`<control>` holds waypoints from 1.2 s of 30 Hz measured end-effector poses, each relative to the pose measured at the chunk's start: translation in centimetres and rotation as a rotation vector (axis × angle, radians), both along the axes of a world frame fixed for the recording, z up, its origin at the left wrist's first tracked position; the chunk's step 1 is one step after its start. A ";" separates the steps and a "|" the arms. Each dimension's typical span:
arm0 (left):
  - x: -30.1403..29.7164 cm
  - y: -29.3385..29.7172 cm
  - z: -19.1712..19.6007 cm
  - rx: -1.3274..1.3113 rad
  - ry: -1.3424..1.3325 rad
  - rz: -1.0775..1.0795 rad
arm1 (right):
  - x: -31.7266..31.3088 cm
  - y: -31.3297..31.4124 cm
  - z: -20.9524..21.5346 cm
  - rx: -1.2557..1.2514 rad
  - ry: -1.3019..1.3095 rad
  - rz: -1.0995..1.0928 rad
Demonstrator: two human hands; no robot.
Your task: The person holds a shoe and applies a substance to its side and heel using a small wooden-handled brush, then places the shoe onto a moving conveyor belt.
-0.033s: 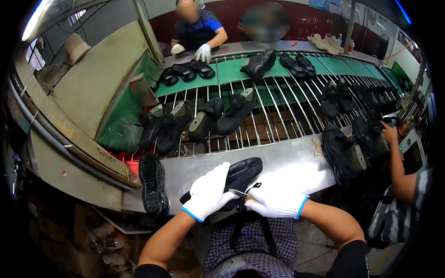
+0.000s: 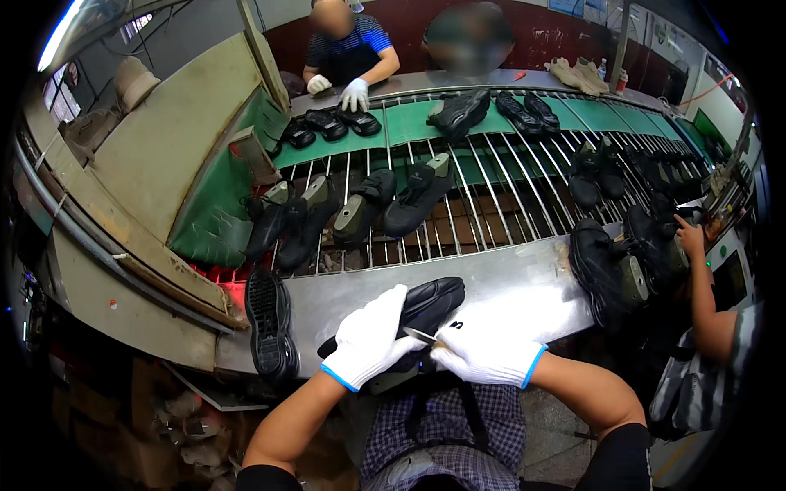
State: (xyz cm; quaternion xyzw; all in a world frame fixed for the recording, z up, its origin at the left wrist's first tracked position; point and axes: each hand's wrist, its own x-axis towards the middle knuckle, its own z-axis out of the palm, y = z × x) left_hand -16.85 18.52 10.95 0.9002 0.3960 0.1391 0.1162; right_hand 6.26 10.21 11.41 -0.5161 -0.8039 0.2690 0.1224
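A black shoe [image 2: 440, 296] lies tilted in front of me at the near edge of the metal worktop. My left hand [image 2: 367, 331], in a white knit glove with a blue cuff, is closed over its middle and hides much of it. My right hand [image 2: 485, 353], gloved the same way, is closed round the handle of a small knife [image 2: 420, 335]. Its blade points left, against the shoe's side beside my left thumb. A small black loop shows above my right fingers. To the left, a black shoe sole [image 2: 270, 323] stands tread side toward me.
Beyond the metal worktop [image 2: 352, 286], a rack of metal bars [image 2: 475, 221] carries black shoes on lasts [image 2: 422, 192]. Across it, a co-worker's gloved hand [image 2: 354, 96] touches soles on a green belt [image 2: 401, 127]. More shoes [image 2: 594, 270] and another person's hand [image 2: 690, 237] are at right.
The knife blade has shifted very slightly away from me along the shoe. My left hand and the shoe stay in place. The co-worker's hand across the rack has moved slightly.
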 end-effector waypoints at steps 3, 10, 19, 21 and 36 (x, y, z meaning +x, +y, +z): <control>0.2 -0.1 1.3 -0.147 0.065 0.028 | 0.1 3.0 2.7 -0.517 0.058 -0.127; -1.5 -1.9 0.8 0.209 -0.237 -0.105 | 5.7 0.5 -0.9 -0.686 0.460 -0.568; -10.2 -12.4 -9.7 -0.022 0.021 0.538 | 5.2 4.0 0.0 0.643 -0.263 -0.196; -8.0 -11.3 -10.5 -0.163 0.085 0.556 | 1.1 6.5 -0.6 0.502 -0.157 0.012; 0.4 -10.0 5.1 0.314 -0.555 -0.005 | -0.3 -1.3 -0.4 0.215 0.698 -0.681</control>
